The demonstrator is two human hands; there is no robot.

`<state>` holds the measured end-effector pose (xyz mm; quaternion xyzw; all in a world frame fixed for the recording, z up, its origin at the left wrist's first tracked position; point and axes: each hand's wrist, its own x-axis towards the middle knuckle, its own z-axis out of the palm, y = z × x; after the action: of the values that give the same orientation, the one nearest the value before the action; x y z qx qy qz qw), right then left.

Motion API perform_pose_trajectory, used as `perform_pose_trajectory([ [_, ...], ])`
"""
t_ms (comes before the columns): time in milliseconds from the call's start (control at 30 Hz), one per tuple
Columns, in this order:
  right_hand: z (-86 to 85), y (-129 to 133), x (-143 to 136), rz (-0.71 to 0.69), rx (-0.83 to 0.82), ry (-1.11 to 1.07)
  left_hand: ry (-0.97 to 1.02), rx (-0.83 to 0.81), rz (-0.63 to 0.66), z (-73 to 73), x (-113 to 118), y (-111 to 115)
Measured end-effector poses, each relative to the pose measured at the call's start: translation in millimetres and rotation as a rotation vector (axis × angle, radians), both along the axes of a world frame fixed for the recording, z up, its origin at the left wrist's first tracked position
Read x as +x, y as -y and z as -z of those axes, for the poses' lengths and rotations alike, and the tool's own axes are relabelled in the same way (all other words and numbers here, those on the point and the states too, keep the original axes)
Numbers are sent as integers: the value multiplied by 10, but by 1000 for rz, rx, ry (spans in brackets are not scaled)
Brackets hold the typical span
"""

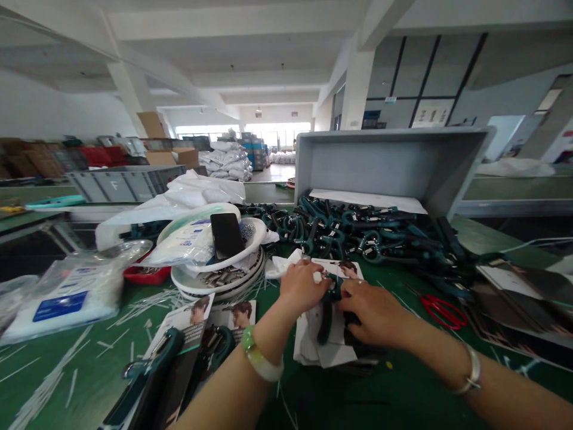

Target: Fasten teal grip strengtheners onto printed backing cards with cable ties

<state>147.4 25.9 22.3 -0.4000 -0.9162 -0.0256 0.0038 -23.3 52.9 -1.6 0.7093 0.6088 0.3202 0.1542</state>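
Observation:
A dark green hand tool (pixel 325 319) lies on a stack of printed cards (pixel 313 349) in front of me. My left hand (pixel 302 286) reaches in from the left, its fingers bent together at the tool's metal head; what they pinch is too small to make out. From the right, my right hand (pixel 369 310) curls its fingers around the tool's upper part. More tools (pixel 159 364) rest on cards at the lower left. Behind my hands is a large heap of similar tools (pixel 340 230).
A grey crate (pixel 371 161) lies tipped behind the heap. Red scissors (pixel 443 312) and stacked cards (pixel 514 310) are at the right. White trays (pixel 179 286), a black phone (pixel 227 236), a plastic bag (pixel 71 298) and scattered white ties (pixel 45 388) are at the left.

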Motion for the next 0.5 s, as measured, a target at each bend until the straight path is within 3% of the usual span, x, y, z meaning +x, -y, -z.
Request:
perform_pose_trajectory([
  [167,13,-42,-57,-149,86,121,-14,-91,100,44,269,-260],
  [300,75,-82,-10,-255,146,155,32,-75,110,164,292,-260],
  [400,188,-115,44,-157,111,-49,66,-52,121,222,246,-190],
  [500,361,-135,95,78,72,-478,91,-17,189,269,216,-126],
])
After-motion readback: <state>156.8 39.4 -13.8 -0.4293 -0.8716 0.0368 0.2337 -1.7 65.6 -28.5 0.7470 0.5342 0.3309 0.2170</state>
